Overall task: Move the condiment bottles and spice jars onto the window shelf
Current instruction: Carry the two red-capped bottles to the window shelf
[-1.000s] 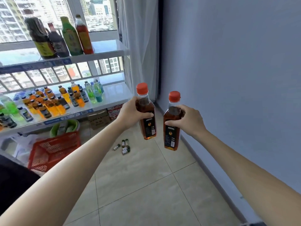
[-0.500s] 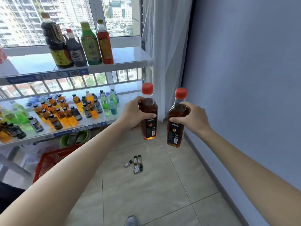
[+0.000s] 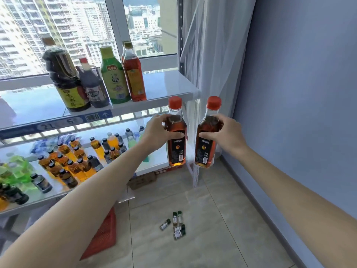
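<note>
My left hand [image 3: 158, 132] grips a red-capped bottle of brown liquid [image 3: 176, 149] around its shoulder. My right hand [image 3: 226, 132] grips a matching red-capped bottle [image 3: 205, 151] the same way. Both bottles are upright in the air, just below and in front of the right end of the white window shelf [image 3: 170, 84]. On that shelf stand a big dark bottle [image 3: 64, 78], a smaller dark bottle [image 3: 92, 88], a green bottle [image 3: 114, 76] and a red bottle [image 3: 133, 74]. Several small spice jars [image 3: 176, 225] lie on the floor tiles.
A lower shelf [image 3: 152, 165] carries many small drink bottles [image 3: 77, 161]. A red basket [image 3: 104, 235] sits on the floor under it, with a cardboard box [image 3: 143, 180] behind. A white curtain [image 3: 212, 55] hangs right of the shelves, next to the blue wall [image 3: 299, 93].
The view has come closer to the shelves and tilted up. Both hands have lifted their bottles up toward the right end of the window shelf.
</note>
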